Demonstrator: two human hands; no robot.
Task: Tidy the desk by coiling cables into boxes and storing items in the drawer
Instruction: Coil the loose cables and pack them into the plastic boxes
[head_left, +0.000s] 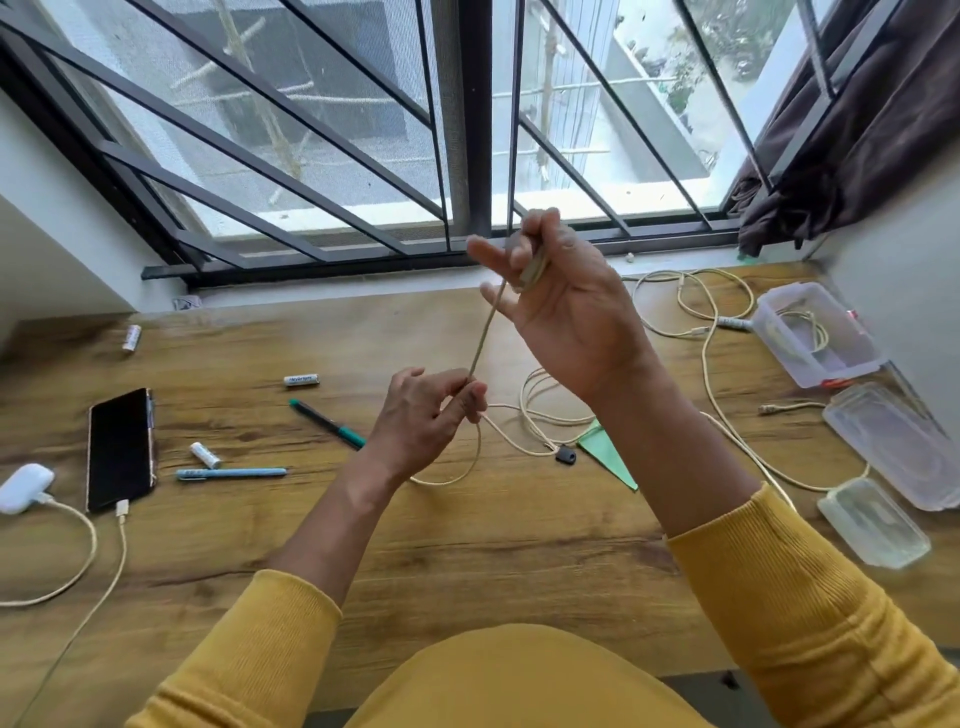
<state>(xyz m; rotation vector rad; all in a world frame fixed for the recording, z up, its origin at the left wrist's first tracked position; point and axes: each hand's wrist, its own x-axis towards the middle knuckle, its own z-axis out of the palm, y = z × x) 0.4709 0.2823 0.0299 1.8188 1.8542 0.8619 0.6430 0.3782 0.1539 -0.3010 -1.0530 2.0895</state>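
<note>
Step in hand: coiling. The right hand (566, 312), raised above the wooden desk (467, 545), grasps a small coil of the cream braided cable (483, 332); the left hand (431, 421) pinches the taut run lower down. Next move likely requires another wrap, then the clear plastic box (769, 332) at the desk's right edge

A home desk (467, 545) by a barred window (311, 130) is showing itself: a dark curtain (857, 130) is hanging at the right, while a phone (120, 449), pens (231, 473), batteries (301, 380), cables (696, 312) and plastic boxes (815, 332) are lying on the wood
</note>
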